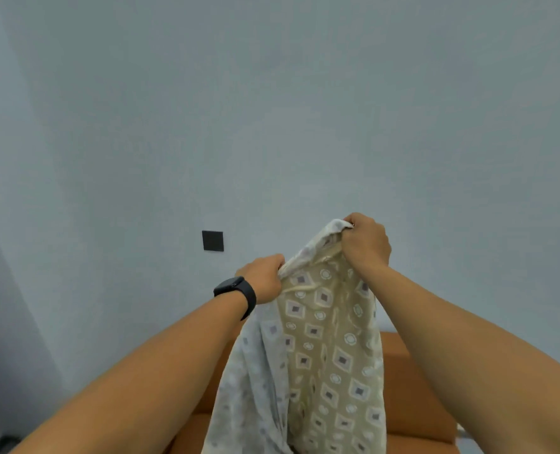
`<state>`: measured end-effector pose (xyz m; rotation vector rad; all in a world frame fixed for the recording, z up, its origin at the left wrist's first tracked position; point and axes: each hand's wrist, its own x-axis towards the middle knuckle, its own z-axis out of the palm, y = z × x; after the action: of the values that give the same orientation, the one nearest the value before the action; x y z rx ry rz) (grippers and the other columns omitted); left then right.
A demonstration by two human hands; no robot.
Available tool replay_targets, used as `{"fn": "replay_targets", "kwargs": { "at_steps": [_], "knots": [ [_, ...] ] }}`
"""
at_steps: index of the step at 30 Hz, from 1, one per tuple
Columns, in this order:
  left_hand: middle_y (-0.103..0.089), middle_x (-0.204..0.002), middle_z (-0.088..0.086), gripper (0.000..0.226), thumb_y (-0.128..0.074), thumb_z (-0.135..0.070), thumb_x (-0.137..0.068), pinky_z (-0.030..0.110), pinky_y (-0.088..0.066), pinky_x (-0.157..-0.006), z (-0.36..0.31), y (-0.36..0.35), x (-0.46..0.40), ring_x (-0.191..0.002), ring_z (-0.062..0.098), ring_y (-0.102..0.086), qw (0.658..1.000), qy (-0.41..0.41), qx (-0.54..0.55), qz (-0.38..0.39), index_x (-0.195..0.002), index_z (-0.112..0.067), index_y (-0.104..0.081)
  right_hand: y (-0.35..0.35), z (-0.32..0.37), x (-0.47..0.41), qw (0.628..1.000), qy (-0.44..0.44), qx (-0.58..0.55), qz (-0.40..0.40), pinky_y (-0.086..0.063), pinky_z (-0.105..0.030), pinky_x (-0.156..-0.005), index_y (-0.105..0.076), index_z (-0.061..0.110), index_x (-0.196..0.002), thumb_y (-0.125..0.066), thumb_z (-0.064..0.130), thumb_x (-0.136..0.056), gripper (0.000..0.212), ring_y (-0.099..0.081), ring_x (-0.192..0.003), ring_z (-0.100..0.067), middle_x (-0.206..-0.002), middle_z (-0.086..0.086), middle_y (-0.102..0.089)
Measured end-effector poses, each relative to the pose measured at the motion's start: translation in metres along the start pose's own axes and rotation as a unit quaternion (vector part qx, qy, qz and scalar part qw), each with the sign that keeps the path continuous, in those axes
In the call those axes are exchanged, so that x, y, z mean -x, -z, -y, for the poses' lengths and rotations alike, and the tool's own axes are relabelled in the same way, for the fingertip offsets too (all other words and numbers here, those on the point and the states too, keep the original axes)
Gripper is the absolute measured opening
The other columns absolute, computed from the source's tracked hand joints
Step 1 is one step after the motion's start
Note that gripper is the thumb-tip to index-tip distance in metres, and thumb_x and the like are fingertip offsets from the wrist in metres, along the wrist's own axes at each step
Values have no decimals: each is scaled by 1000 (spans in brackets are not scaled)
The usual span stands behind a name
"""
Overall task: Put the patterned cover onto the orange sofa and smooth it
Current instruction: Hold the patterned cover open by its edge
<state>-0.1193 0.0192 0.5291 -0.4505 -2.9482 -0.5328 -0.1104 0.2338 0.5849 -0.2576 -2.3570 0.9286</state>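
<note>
While both hands, left hand (pixel 265 279) and right hand (pixel 367 242), grip the patterned cover (pixel 318 348) bunched at twelve o'clock above the orange sofa (pixel 413 398), spreading and smoothing remain undone.

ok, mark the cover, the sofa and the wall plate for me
patterned cover (pixel 329 348), head view: middle of the hanging cloth.
orange sofa (pixel 409 398), head view: backrest right of the cloth.
black wall plate (pixel 212 240), head view: its centre.

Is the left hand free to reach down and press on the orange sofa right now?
Probably not: the left hand grips the patterned cover's top edge, held up with the right hand, and the hanging cloth screens much of the orange sofa.
</note>
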Motion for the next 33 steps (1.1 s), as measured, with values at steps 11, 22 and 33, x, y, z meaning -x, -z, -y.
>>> {"fn": "replay_targets", "kwargs": {
  "at_steps": [11, 22, 33],
  "knots": [
    [-70, -89, 9, 3, -68, -10, -92, 44, -59, -89, -12, 29, -7, -86, 25, -68, 916, 67, 394, 46, -89, -10, -69, -18, -34, 21, 996, 8, -5, 93, -46, -36, -78, -55, 17, -123, -38, 23, -100, 29, -59, -99, -28, -117, -6, -62],
    [-60, -82, 1, 7, -56, -17, -93, 31, -43, -66, -30, 62, -34, -77, 22, -56, 990, -49, 123, -49, -88, -14, -58, 5, -17, 5, 999, 46, -3, -24, -43, -36, -58, -55, 18, -98, -36, 19, -95, 19, -56, -69, -29, -79, -5, -58],
    [-54, -105, 8, 22, -47, -17, -99, 42, -51, -76, 11, -15, -3, -83, 31, -54, 959, 25, -275, 69, -120, -16, -55, 2, -76, 27, 995, -10, 99, -13, -45, -37, -66, -55, 16, -108, -35, 13, -95, 24, -55, -74, -31, -87, -8, -60]
  ]
}}
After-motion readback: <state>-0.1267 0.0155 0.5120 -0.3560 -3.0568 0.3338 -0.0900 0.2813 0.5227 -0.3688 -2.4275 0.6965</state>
